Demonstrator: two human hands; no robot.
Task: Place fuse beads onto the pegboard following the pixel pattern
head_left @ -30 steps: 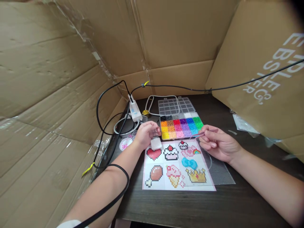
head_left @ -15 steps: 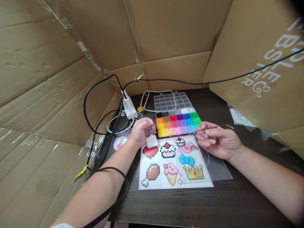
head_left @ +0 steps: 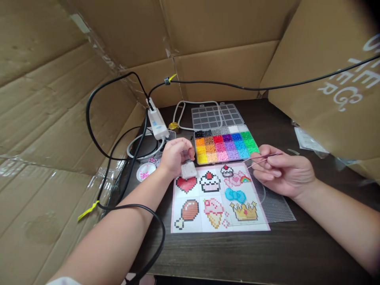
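Note:
My left hand (head_left: 178, 156) is closed around a small clear container (head_left: 189, 170) filled with something white, tilted above the heart picture on the pattern sheet (head_left: 190, 227). Pink tweezers (head_left: 264, 157) are pinched in my right hand (head_left: 286, 172), their tips apart and pointing left over the sheet's upper right edge. No bead can be made out between the tips. Finished bead pieces, a small cupcake (head_left: 227, 171) and a blue bow (head_left: 235, 195), lie on a clear pegboard over the sheet's right part. The sheet also shows a drumstick, an ice cream and a crown.
Behind the sheet stands an open sorting box (head_left: 225, 145) of coloured beads. A white dish (head_left: 146, 172) with pink beads sits left, near a power strip (head_left: 157, 123). A black cable (head_left: 162, 233) loops over my left forearm. Cardboard walls (head_left: 219, 59) surround the table.
The camera view has shifted slightly, so the whole scene sits a little higher and larger. My left hand keeps the container, and my right hand keeps the tweezers, now slightly farther right.

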